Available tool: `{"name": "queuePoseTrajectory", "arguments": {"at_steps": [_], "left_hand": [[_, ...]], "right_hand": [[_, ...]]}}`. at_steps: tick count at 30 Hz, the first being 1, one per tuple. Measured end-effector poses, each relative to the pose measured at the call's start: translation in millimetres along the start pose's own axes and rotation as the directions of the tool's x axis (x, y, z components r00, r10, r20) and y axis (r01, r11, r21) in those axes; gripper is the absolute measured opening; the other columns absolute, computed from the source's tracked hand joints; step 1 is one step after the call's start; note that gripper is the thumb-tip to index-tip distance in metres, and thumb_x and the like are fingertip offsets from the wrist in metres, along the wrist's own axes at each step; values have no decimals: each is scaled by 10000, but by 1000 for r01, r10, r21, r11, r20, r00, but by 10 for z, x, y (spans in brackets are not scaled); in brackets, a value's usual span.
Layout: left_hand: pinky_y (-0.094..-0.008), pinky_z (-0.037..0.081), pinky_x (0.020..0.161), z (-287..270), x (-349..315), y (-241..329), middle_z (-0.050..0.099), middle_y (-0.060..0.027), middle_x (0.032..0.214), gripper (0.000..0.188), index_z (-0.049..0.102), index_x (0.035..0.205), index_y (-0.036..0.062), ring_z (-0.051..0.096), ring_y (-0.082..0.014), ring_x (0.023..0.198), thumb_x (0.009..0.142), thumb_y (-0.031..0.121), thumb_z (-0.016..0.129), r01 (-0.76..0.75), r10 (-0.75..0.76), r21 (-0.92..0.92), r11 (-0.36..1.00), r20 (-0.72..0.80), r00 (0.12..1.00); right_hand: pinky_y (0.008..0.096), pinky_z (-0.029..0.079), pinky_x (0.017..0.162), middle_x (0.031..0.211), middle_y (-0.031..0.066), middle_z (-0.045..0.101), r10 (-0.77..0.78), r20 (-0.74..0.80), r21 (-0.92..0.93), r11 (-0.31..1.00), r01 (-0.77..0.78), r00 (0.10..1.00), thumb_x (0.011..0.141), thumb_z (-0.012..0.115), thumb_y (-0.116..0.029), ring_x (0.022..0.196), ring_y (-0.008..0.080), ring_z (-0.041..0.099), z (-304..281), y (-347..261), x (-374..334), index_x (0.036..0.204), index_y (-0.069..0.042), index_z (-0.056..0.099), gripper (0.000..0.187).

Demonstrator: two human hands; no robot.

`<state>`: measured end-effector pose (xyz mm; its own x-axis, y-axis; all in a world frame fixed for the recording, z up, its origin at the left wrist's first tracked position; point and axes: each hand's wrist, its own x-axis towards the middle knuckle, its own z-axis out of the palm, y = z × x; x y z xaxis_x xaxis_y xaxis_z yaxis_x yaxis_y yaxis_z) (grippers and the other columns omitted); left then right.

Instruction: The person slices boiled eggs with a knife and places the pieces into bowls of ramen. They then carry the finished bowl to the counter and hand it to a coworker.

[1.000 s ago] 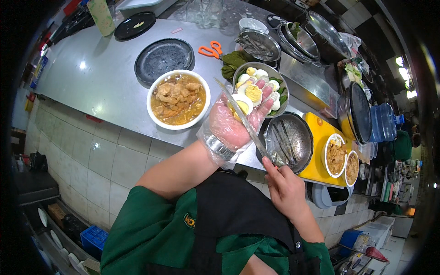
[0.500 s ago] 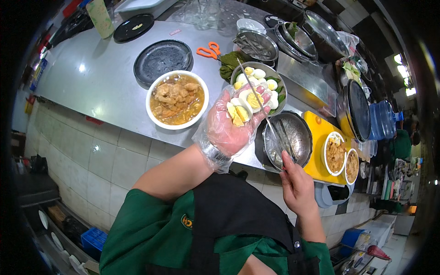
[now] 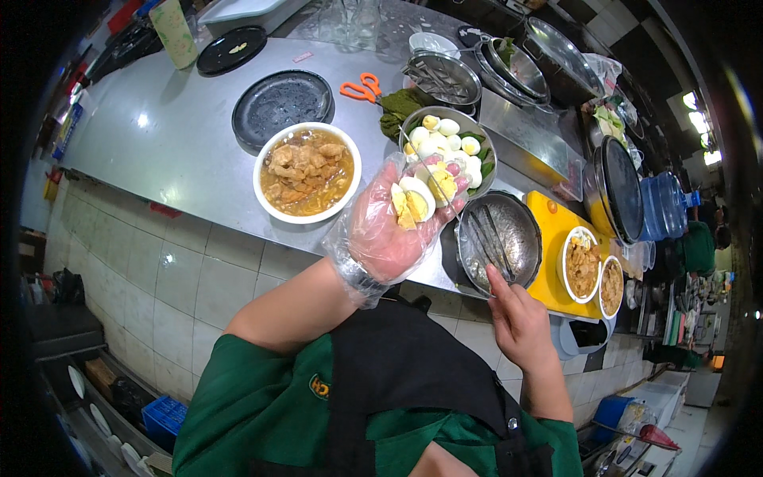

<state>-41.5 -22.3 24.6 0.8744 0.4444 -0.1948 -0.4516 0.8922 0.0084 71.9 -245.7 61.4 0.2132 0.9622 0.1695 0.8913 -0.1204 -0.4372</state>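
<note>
My left hand (image 3: 387,234), in a clear plastic glove, is cupped palm up over the table's front edge. A cut boiled egg (image 3: 417,199) lies in it in pieces with yellow yolk showing. My bare right hand (image 3: 520,322) grips a long thin knife (image 3: 447,196), whose blade slants up across the egg and the left fingers. Just beyond the left hand stands a metal bowl (image 3: 490,147) of peeled boiled eggs (image 3: 433,143) with green leaves along its side. Left of my hand is a white bowl (image 3: 259,187) of brown stew with meat pieces.
A dark round pan (image 3: 528,238) holding dark utensils sits by my right hand. Two more filled bowls (image 3: 580,266) stand on a yellow board (image 3: 548,278). Farther off are a black plate (image 3: 282,107), orange-handled scissors (image 3: 362,87) and stacked metal pots (image 3: 517,75).
My left hand has shifted slightly left and nearer with the egg. The knife's tip has drawn back toward me, and the egg pieces sit a little differently in the palm.
</note>
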Motion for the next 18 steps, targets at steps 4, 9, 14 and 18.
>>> {"name": "queuePoseTrajectory", "arguments": {"at_steps": [4, 9, 14, 18], "left_hand": [[-551, 336, 1140, -27, -13, 12, 359, -269, 1514, 653, 265, 1507, -19, 388, -423, 1388, 1070, 462, 198, 45, -44, -35, 998, 31, 999], [-547, 332, 1145, -22, -46, -23, 360, -269, 1514, 665, 254, 1509, -26, 385, -416, 1394, 1068, 468, 201, 50, -49, -44, 998, 30, 998], [-536, 327, 1151, 2, -60, -111, 366, -265, 1512, 663, 252, 1507, -33, 383, -413, 1397, 1069, 461, 198, 2, -2, -41, 999, 11, 1000], [-526, 328, 1153, -19, -43, -230, 375, -262, 1505, 661, 246, 1509, -32, 391, -404, 1394, 1069, 458, 196, -3, 5, -50, 999, 44, 999]], "right_hand": [[348, 455, 581, 708, 118, 514, -11, 0, 4, 1000, 12, 1000, 876, 623, 19, 601, 266, 547, -7, 18, -8, 1372, -49, 561, 504], [351, 466, 593, 725, 130, 539, -13, 18, 21, 1000, 13, 1000, 883, 616, 20, 618, 279, 565, -22, 68, -37, 1373, -52, 561, 498], [368, 482, 600, 742, 135, 564, -21, 31, 55, 998, 20, 999, 881, 621, 3, 630, 297, 584, -33, 169, -92, 1396, -87, 544, 528], [402, 498, 593, 728, 123, 562, -30, 27, 87, 996, 28, 999, 867, 636, -31, 623, 314, 593, -33, 298, -152, 1443, -174, 508, 607]]}}
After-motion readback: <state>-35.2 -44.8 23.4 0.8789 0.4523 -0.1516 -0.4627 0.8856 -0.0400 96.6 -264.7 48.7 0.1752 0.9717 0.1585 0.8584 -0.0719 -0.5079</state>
